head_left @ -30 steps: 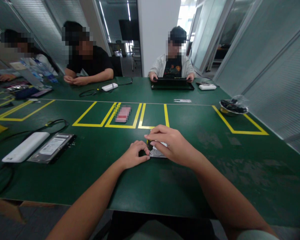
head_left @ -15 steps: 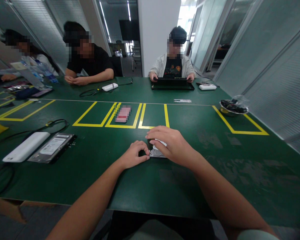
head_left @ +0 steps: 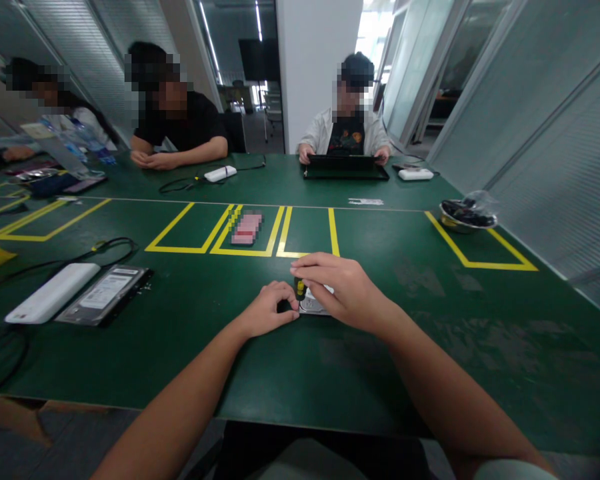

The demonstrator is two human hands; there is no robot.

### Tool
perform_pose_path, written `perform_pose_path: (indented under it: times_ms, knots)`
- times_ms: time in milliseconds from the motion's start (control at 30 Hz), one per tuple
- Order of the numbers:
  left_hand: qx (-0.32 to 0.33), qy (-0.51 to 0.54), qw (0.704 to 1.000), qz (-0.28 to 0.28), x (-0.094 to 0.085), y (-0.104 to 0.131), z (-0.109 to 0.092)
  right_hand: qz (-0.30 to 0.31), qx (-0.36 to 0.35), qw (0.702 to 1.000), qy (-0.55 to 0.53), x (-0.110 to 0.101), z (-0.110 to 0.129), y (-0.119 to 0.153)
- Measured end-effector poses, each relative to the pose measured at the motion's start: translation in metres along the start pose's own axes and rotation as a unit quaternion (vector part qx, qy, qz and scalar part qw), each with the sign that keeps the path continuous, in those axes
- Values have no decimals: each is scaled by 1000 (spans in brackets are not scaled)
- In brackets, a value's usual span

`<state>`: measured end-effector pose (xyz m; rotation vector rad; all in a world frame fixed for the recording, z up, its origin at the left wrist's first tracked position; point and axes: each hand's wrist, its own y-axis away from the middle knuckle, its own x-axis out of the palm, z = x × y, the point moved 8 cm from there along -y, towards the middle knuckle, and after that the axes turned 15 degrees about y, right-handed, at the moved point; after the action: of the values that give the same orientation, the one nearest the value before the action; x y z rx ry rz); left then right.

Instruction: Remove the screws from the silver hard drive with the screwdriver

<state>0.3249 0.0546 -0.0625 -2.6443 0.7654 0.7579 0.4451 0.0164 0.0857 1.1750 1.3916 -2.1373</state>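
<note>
A small hard drive [head_left: 314, 307] lies flat on the green table in front of me, its right part hidden under my right hand. Over its left side stands a screwdriver [head_left: 301, 289] with a short black and yellow handle, roughly upright. My right hand [head_left: 343, 283] grips the handle's top between thumb and fingers. At the drive's left edge my left hand [head_left: 274, 308] is curled, thumb and forefinger closed against the edge beside the screwdriver's lower end. Where the tip meets the drive is too small to make out.
A larger hard drive [head_left: 105, 295] and a white power bank [head_left: 53, 293] with a black cable lie to the left. Ahead are yellow tape outlines [head_left: 243, 253] and a pink phone-like item [head_left: 247, 229]. A bowl of dark parts [head_left: 467, 217] stands right. Several people sit opposite.
The screwdriver has turned: yellow now shows on its handle where it looked dark before. My right fingers have shifted and straightened slightly on its top. My left hand has stayed in place.
</note>
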Motion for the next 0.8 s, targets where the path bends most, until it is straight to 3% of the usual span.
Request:
perform_pose_path:
  times_ms: [167, 800]
  knots:
    - [4, 0, 1000, -11, -1, 1, -1, -19, 2, 1000, 9, 0, -3, 0]
    - [9, -5, 1000, -8, -2, 1, -2, 0, 14, 999, 30, 2, -4, 0]
